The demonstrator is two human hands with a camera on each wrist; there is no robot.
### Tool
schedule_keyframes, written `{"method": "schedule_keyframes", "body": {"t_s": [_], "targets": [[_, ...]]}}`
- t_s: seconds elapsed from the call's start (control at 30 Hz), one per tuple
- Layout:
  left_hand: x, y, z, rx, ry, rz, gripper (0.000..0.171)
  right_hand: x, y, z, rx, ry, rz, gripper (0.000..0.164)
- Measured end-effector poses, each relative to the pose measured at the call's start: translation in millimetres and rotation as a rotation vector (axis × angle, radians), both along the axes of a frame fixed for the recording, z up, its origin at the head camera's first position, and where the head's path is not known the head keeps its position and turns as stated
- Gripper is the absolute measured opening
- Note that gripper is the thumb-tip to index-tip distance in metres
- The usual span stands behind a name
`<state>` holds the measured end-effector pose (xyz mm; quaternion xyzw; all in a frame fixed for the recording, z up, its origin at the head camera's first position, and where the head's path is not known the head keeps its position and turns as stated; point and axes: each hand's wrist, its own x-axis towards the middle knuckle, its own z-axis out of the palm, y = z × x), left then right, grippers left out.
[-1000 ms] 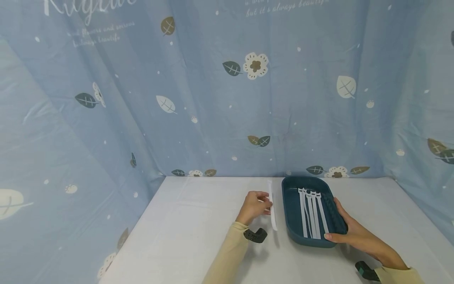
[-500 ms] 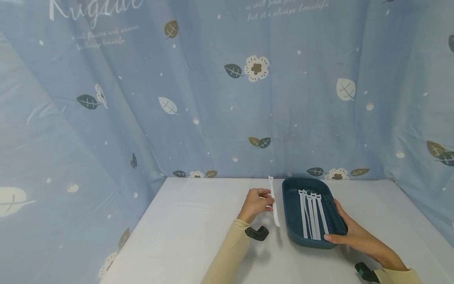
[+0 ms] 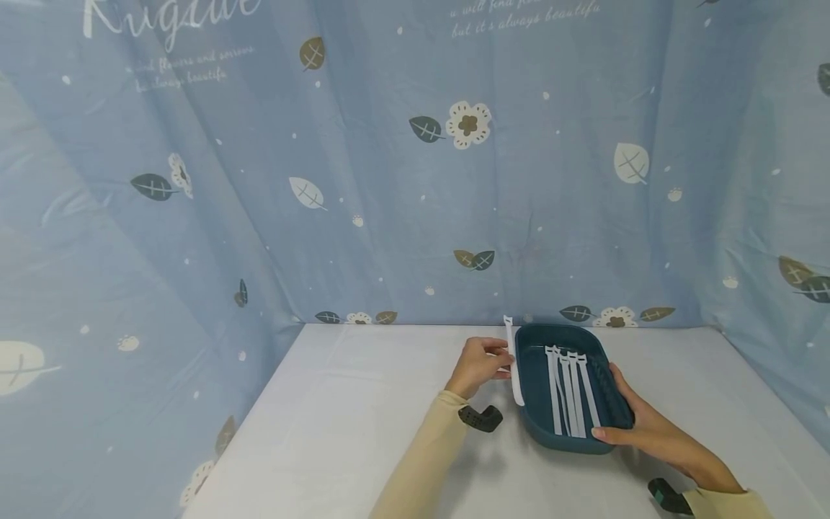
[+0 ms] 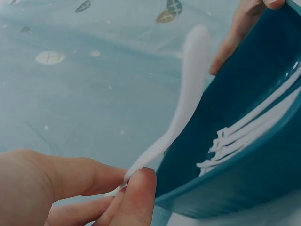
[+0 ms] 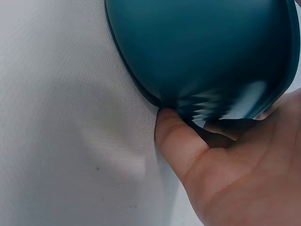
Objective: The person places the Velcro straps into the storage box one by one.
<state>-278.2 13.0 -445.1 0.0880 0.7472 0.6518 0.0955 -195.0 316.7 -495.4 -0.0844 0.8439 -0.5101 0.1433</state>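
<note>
Between thumb and fingertips, my left hand (image 3: 476, 365) pinches a white cable strap (image 3: 516, 382) with a slotted head. The strap stands lengthwise at the left rim of a dark teal tray (image 3: 535, 382), overlapping it in the head view; in the left wrist view its free end curves upward. Inside the tray lie several similar white cable straps (image 3: 574, 396), roughly side by side, their slotted heads toward the back. My right hand (image 3: 661, 436) grips the tray at its front right corner, thumb over the rim. In the right wrist view the tray's teal side (image 5: 197, 47) hides the fingertips.
A white cloth covers the table (image 3: 363, 432). Behind it hangs a blue curtain (image 3: 389, 180) printed with leaves and flowers, close behind the tray. A dark wrist device (image 3: 481, 418) sits at the left cuff, another dark device (image 3: 671, 497) at the right.
My left hand has moved right and slightly up with the cable strap, bringing it from beside the tray to the left rim. The right hand and the tray stay in place.
</note>
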Motion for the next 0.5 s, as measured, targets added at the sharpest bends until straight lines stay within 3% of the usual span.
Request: {"method": "schedule_keyframes", "body": {"t_s": [0.5], "targets": [[-2.4,21,9.7,-0.013,0.009,-0.001,0.030,-0.1,1,-0.9,-0.015,0.015,0.006,0.123]]}}
